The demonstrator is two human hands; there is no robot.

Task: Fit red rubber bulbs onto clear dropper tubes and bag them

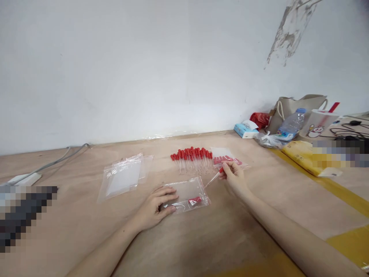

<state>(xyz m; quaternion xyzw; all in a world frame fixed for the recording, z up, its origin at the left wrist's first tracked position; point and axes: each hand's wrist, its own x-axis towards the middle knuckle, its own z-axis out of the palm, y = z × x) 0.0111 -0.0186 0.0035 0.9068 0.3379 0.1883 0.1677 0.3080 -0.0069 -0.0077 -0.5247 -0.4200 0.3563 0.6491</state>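
My left hand [160, 204] lies on the left part of a clear zip bag [184, 188], its fingers spread and thumb apart. A red piece [195, 200] shows in the bag near its right end; I cannot make out its exact form. My right hand [233, 175] pinches a dropper [213, 178] by its red bulb. The thin clear tube slants down left, with its tip close to the bag's right edge. Behind the bag, several red-bulbed droppers [191, 156] lie in a row. Another clear bag [227, 159] with red bulbs inside sits just behind my right hand.
A stack of clear zip bags [123, 177] lies on the left. Along the right stand a tissue pack [246, 129], a plastic bottle [292, 123], a cup with a straw [318, 123] and a yellow packet [305, 156]. A grey cable [57, 159] runs at far left.
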